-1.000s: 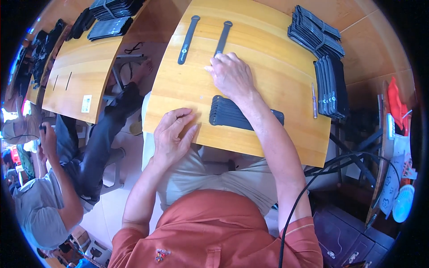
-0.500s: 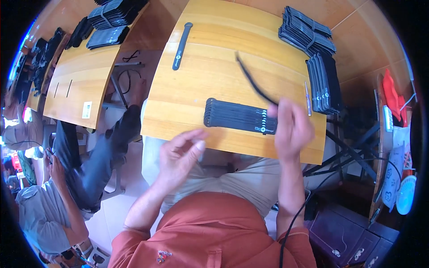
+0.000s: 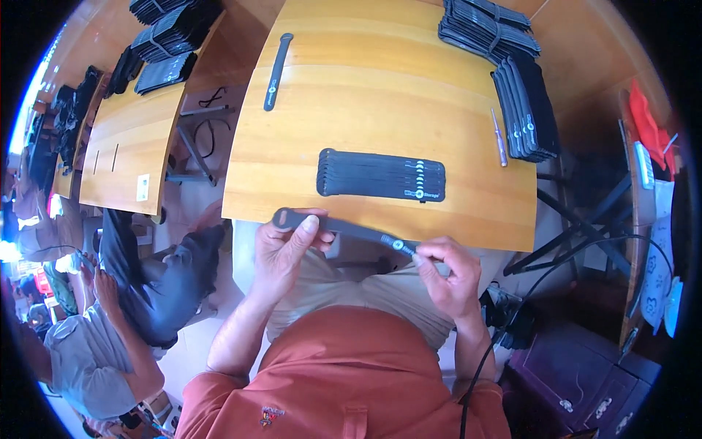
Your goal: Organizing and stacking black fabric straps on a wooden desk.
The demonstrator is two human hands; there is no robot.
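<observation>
A long black strap [image 3: 351, 230] with a rounded, slotted end stretches between my two hands, just off the table's near edge. My left hand [image 3: 284, 252] pinches it close to the slotted end, thumb on top. At the other end, beside a pale printed mark, the thumb and fingers of my right hand [image 3: 450, 272] close on it. Beyond my hands lies a neat row of overlapping black straps [image 3: 373, 175] on the wooden table [image 3: 380, 110]. One single dark strap [image 3: 278, 72] rests apart at the table's far left.
Bundled black straps [image 3: 488, 33] and a loose stack [image 3: 525, 106] occupy the right edge, with a thin purple-handled screwdriver [image 3: 500, 139] beside them. A second table [image 3: 131, 154] with more bundles stands left, where another person [image 3: 102, 351] sits. A black cable [image 3: 482, 366] runs past my right arm.
My right hand has come down and toward me with the strap, which was swinging over the table. My left hand, empty before, now grips its slotted end. The view has shifted slightly.
</observation>
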